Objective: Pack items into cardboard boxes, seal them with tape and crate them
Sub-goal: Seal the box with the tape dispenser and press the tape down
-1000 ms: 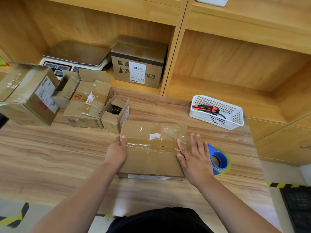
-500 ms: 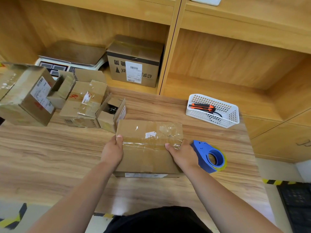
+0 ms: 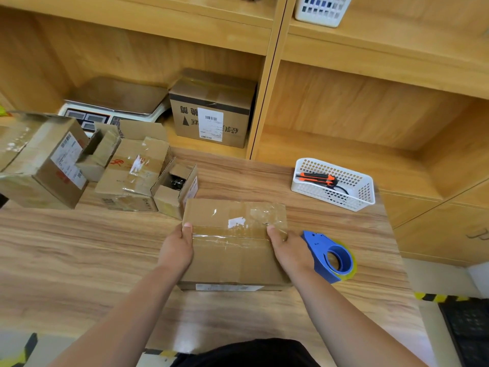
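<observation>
Left hand [image 3: 176, 247], right hand [image 3: 289, 250], both gripping sides of closed cardboard box [image 3: 238, 260]; clear tape [image 3: 227, 235] across top

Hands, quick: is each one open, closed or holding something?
Left hand: holds the taped box's left side, thumb on top.
Right hand: holds the same box's right side, thumb on top.

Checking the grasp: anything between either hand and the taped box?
Nothing visible: the left hand and right hand hold the box at its ends; the tape dispenser sits outside the right hand.
</observation>
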`<state>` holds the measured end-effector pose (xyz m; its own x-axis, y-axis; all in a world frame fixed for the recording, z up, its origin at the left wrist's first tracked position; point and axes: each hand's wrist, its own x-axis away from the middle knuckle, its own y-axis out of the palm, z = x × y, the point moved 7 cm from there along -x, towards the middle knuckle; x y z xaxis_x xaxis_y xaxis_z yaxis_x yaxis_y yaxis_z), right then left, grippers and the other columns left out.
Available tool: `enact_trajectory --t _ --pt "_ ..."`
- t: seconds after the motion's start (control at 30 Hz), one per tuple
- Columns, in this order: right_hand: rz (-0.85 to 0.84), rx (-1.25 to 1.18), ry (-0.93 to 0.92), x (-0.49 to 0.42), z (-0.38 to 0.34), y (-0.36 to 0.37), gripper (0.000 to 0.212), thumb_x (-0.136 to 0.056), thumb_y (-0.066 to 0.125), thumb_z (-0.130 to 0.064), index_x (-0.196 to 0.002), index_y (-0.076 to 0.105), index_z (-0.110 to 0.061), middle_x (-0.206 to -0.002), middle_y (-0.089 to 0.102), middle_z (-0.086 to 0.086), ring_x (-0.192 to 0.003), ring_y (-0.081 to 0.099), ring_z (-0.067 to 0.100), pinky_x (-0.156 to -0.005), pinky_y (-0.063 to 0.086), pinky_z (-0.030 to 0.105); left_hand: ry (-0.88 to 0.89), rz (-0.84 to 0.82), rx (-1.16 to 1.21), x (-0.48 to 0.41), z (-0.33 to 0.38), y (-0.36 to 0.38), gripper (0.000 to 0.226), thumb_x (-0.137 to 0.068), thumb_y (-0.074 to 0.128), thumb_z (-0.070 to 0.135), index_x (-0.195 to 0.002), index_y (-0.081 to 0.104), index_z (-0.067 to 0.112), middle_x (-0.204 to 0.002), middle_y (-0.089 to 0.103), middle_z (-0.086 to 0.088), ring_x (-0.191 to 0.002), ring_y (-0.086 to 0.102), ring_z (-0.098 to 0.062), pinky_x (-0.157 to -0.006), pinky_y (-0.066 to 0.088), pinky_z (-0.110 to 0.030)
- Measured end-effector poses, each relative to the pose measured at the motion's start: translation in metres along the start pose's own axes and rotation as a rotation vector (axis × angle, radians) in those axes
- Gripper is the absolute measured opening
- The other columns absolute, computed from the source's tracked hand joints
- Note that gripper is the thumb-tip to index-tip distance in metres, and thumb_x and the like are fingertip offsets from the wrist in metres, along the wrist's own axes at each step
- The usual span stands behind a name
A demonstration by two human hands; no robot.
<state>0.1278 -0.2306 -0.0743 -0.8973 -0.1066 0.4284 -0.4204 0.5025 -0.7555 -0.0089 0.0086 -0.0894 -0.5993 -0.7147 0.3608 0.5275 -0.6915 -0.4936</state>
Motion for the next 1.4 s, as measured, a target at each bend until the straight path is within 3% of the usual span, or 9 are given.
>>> enact_trajectory --t 0.07,0.3,0.47,0.6,0.73,0.9,1.07,1.23,1.4 --pt "0.03 0.075 0.022 -0.002 -0.005 0.002 0.074 -0.084 0.04 -0.072 -0.125 0.048 -0.011 -0.111 0.062 0.007 -0.103 0.059 0.03 -0.069 0.043 0.034 0.0 0.005 -0.009 0.0 0.001 0.0 0.045 -0.103 0.025 0.033 -0.126 0.052 0.005 -0.12 0.058 -0.02 -0.114 0.051 -0.035 -0.086 0.034 -0.033" --pt "0.128 0.144 -0.038 -0.006 -0.006 -0.004 0.055 -0.097 0.03 -0.054 -0.116 0.056 -0.009 -0.105 0.065 0.013 -0.1 0.059 0.034 -0.075 0.046 0.037 0.0 0.019 -0.009 0.0 -0.002 0.0 0.043 -0.103 0.026 0.034 -0.116 0.055 0.006 -0.112 0.061 -0.017 -0.106 0.053 -0.033 -0.084 0.036 -0.034" --pt "0.12 0.091 -0.034 -0.009 -0.004 -0.005 0.056 -0.102 0.019 -0.045 -0.104 0.06 -0.008 -0.098 0.064 0.013 -0.089 0.057 0.031 -0.07 0.04 0.034 0.007 0.024 0.015 0.001 -0.002 -0.002 0.042 -0.102 0.027 0.035 -0.117 0.056 0.008 -0.109 0.06 -0.013 -0.1 0.051 -0.028 -0.083 0.036 -0.032" --pt "0.072 -0.141 0.044 -0.007 0.011 -0.008 0.058 -0.101 0.022 -0.049 -0.095 0.06 -0.006 -0.092 0.06 0.01 -0.085 0.052 0.027 -0.078 0.041 0.036 0.005 0.024 0.026 0.001 -0.002 -0.001 0.042 -0.102 0.027 0.034 -0.115 0.057 0.008 -0.103 0.059 -0.01 -0.094 0.049 -0.025 -0.083 0.037 -0.033" --pt "-0.01 -0.077 -0.038 -0.001 0.009 0.001 0.053 -0.099 0.028 -0.049 -0.111 0.062 -0.009 -0.094 0.059 0.006 -0.098 0.056 0.029 -0.08 0.042 0.035 -0.002 0.02 -0.003 0.002 0.0 -0.001 0.041 -0.102 0.026 0.034 -0.114 0.055 0.007 -0.1 0.059 -0.012 -0.099 0.053 -0.031 -0.081 0.038 -0.035" --pt "0.002 -0.023 -0.071 0.003 -0.002 -0.007 0.053 -0.1 0.026 -0.045 -0.108 0.062 -0.008 -0.091 0.061 0.009 -0.094 0.058 0.029 -0.082 0.046 0.038 -0.008 0.043 0.018 0.006 0.002 -0.003 0.039 -0.103 0.026 0.033 -0.111 0.053 0.006 -0.094 0.057 -0.009 -0.094 0.052 -0.03 -0.079 0.037 -0.034" --pt "0.076 0.279 -0.24 0.005 -0.044 -0.045 0.047 -0.103 0.025 -0.041 -0.115 0.057 -0.009 -0.116 0.061 0.014 -0.111 0.054 0.032 -0.083 0.042 0.037 -0.061 0.041 0.085 0.016 -0.001 0.003 0.04 -0.102 0.026 0.033 -0.113 0.053 0.005 -0.099 0.054 -0.011 -0.102 0.051 -0.031 -0.081 0.035 -0.033" --pt "0.234 0.582 -0.415 0.008 -0.098 -0.085 0.049 -0.101 0.025 -0.048 -0.113 0.057 -0.013 -0.109 0.065 0.011 -0.104 0.06 0.031 -0.075 0.043 0.035 -0.094 -0.067 0.059 0.019 -0.003 0.014 0.023 -0.097 0.048 0.026 -0.116 0.049 0.013 -0.106 0.058 -0.007 -0.113 0.053 -0.033 -0.088 0.04 -0.033" --pt "0.349 0.784 -0.613 0.033 -0.138 -0.085 0.05 -0.101 0.026 -0.048 -0.133 0.042 -0.013 -0.122 0.06 0.008 -0.103 0.063 0.028 -0.066 0.043 0.033 0.095 0.063 0.155 0.018 0.044 -0.01 0.057 -0.088 0.06 0.02 -0.137 0.035 0.006 -0.119 0.055 -0.003 -0.109 0.051 -0.02 -0.09 0.039 -0.033"
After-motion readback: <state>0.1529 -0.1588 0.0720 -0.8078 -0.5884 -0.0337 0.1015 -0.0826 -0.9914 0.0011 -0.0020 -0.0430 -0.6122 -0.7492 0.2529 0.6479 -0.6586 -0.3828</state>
